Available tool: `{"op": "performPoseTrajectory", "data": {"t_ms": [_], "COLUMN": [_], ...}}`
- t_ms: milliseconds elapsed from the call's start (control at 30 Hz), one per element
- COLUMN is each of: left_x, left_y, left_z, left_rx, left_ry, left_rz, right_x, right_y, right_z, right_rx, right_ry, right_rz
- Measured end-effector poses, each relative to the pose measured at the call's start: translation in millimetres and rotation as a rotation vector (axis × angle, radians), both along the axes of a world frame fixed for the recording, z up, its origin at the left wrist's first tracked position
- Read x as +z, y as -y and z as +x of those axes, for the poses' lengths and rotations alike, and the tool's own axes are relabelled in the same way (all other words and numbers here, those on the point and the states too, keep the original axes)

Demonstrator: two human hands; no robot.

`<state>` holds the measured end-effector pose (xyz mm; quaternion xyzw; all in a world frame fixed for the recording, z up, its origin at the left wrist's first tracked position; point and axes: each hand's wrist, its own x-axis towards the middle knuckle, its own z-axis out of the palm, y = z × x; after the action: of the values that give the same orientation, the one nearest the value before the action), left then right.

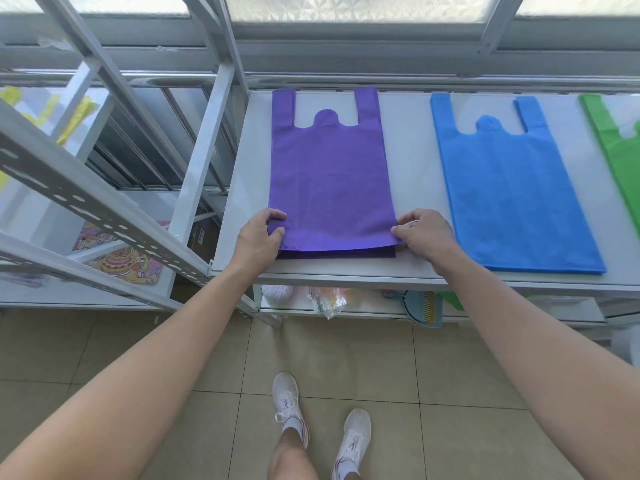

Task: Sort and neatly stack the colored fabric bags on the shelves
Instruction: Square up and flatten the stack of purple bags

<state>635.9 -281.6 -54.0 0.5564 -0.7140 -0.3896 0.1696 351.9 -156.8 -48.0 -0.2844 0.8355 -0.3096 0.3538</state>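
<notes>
A purple fabric bag [329, 174] lies flat on the white shelf [412, 188], handles pointing to the window. It rests on top of other purple bags, whose darker edge shows beneath its near hem. My left hand [261, 235] pinches the bag's near left corner. My right hand [424, 233] pinches the near right corner. A stack of blue bags [516, 195] lies flat to the right. A green bag [620, 150] is cut off at the right edge. Yellow bags [69, 116] lie on another rack at the far left.
A tilted metal rack frame [104, 209] stands close on the left. On the lower shelf are a blue dustpan [424, 306] and a plastic packet [329, 299]. A cartoon mat [121, 261] lies on the left rack. Window behind; tiled floor and my shoes below.
</notes>
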Motion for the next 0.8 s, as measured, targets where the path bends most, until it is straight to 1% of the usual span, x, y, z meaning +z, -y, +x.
{"op": "performPoseTrajectory", "data": {"t_ms": [133, 267, 333, 467, 567, 700, 800], "left_x": [0, -4, -7, -11, -11, -11, -11], "left_y": [4, 1, -3, -5, -4, -4, -4], "left_z": [-1, 1, 3, 6, 7, 7, 6], "left_rx": [0.027, -0.011, 0.004, 0.062, 0.049, 0.016, 0.006], "left_ry": [-0.014, 0.06, 0.071, 0.055, 0.06, 0.064, 0.058], "left_rz": [0.052, -0.112, -0.152, -0.169, -0.179, -0.217, -0.24], "right_x": [-3, -7, -9, -6, -7, -10, -13], "right_y": [-2, -6, -7, -8, -7, -7, -7], "right_z": [-3, -3, -3, -2, -3, -5, -7], "right_rx": [-0.003, 0.007, 0.028, 0.086, 0.11, 0.105, 0.068], "right_ry": [0.039, 0.011, -0.026, -0.113, -0.169, -0.173, -0.125], "right_rz": [-0.031, -0.071, -0.069, -0.055, -0.033, -0.031, -0.061]}}
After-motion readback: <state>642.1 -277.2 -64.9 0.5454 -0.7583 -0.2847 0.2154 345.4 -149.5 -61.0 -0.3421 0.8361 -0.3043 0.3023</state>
